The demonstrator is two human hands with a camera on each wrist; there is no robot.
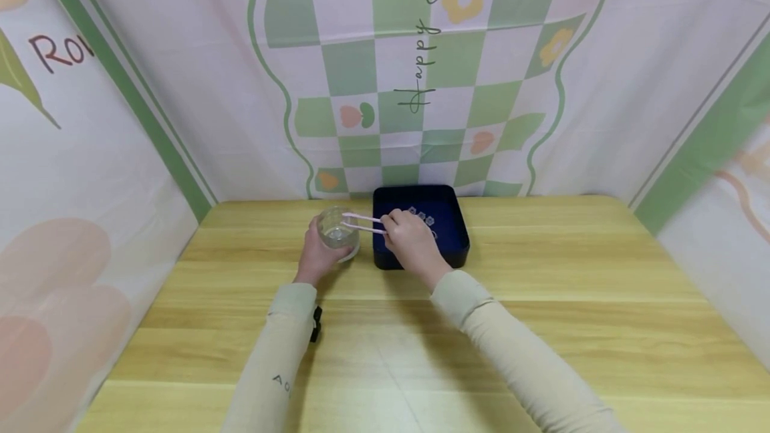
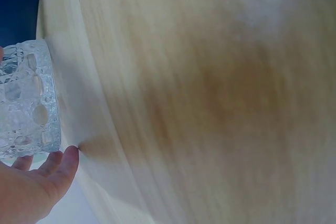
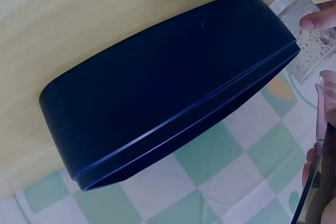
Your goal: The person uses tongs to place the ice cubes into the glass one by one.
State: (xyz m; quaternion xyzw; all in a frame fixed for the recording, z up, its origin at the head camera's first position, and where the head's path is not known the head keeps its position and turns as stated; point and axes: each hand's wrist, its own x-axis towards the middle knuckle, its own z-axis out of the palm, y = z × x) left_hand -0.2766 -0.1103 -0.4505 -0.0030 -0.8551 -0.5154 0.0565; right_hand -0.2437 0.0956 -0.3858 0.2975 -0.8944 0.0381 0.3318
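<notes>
A clear patterned glass [image 1: 337, 236] stands on the wooden table, and my left hand [image 1: 317, 256] holds it with fingers and thumb round its side. The left wrist view shows the embossed wall of the glass [image 2: 23, 98]. My right hand [image 1: 412, 239] grips pale pink tongs [image 1: 365, 218], their tips over the mouth of the glass. I cannot tell whether the tips hold anything. Under and behind the right hand lies a dark blue square tray [image 1: 460, 239]. Several small clear pieces [image 1: 422, 216] lie in it, partly hidden by that hand.
The wooden table [image 1: 541, 326] spreads out around the glass and tray. Right behind the tray hangs a green and white checked curtain [image 1: 403, 112]. Printed cloth walls [image 1: 78, 219] close in the left and right sides.
</notes>
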